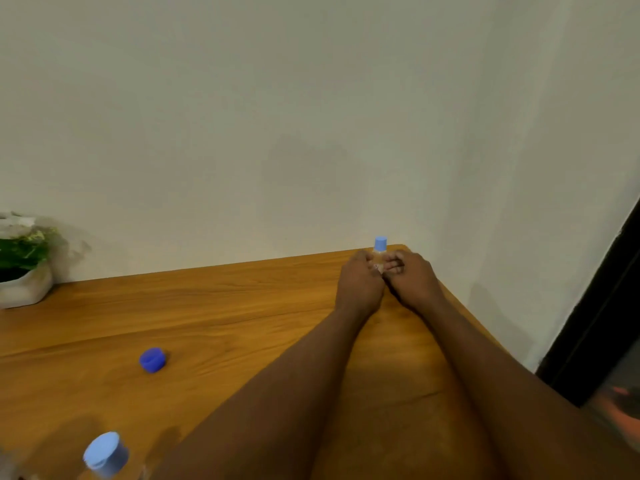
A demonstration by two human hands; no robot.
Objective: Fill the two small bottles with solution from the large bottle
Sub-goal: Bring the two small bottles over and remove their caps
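Small bottle (380, 253), capped, at the table (207, 306) far corner, clasped by curled left hand (360, 282) and right hand (410, 277); second capped bottle (105, 453) nearer, left; loose cap (152, 359) between; fill level not discernible.

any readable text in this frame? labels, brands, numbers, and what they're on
None readable.
Small bottle between the left hand and right hand: a label may be there, but it is hidden by the fingers and too blurred to tell.
Light-blue-capped bottle at the near edge: only the cap shows clearly, no print visible.
Loose blue cap on the table: no marking visible.
Plant pot: plain.
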